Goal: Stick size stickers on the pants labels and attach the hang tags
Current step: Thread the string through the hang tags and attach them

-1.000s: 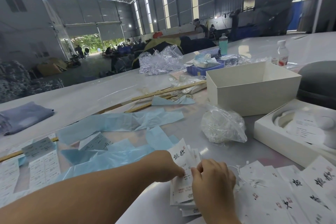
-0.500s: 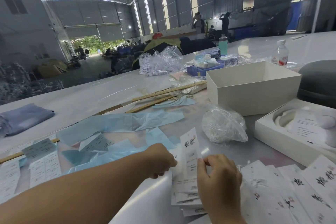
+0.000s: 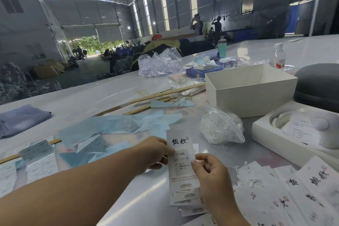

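Note:
A white hang tag (image 3: 180, 154) with black brush characters and "1103 XL" print stands upright above the table. My left hand (image 3: 156, 152) pinches its left edge. My right hand (image 3: 211, 174) pinches its right edge with thumb and forefinger. Under it lies a small stack of similar tags (image 3: 185, 198). More tags with strings (image 3: 293, 189) are spread out at the lower right. Sticker sheets (image 3: 40, 163) and peeled blue backing paper (image 3: 113, 126) lie at the left. Folded blue pants (image 3: 22, 119) rest at the far left.
A clear bag of strings (image 3: 222, 128) lies behind the tag. An open white box (image 3: 247, 93) and a white tray (image 3: 275, 137) stand at the right, a grey case (image 3: 319, 86) beyond. Wooden rulers (image 3: 165, 93), plastic bags, a blue bin and bottles lie further back.
Both hands have lifted one tag off the stack and turned it upright, its printed face toward me. The camera view has shifted slightly.

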Demonstrator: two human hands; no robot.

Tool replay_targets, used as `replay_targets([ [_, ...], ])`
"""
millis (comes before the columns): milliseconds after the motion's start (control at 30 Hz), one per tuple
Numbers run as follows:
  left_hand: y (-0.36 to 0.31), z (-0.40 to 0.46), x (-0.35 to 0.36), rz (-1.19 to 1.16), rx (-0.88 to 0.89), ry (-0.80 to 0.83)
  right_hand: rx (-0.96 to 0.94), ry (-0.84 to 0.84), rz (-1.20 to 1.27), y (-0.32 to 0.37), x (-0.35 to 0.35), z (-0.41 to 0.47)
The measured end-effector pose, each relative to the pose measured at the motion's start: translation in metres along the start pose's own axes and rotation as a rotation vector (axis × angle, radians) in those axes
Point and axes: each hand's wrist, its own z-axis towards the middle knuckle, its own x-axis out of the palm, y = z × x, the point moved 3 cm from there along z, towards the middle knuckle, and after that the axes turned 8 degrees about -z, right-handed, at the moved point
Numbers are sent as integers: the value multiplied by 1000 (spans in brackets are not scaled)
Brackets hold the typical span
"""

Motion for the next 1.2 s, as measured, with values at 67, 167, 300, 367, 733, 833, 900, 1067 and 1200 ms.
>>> replay_targets([
  [67,0,-1,-2,13,5,-17,-29,9,-53,3,-1,0],
  [167,-3,-5,-3,19,30,-32,-147,-22,-299,14,-12,2],
  [300,-11,-14,0,46,56,-39,-117,-43,-850,19,-40,2],
  [367,-14,-18,2,52,64,-45,-50,52,-1026,18,-47,-3],
  [733,-12,-21,17,148,58,21,-128,73,-1281,-1,-49,-6],
  [833,-8,-19,26,174,46,57,-174,7,-1197,-7,-50,-1],
  [900,-6,-19,33,174,46,91,-230,-80,-1046,-3,-52,2],
  [1067,-9,-23,41,82,83,121,-286,-145,-492,11,-59,3],
  [1200,-25,-35,40,83,180,63,-208,-85,-58,36,-61,-4],
])
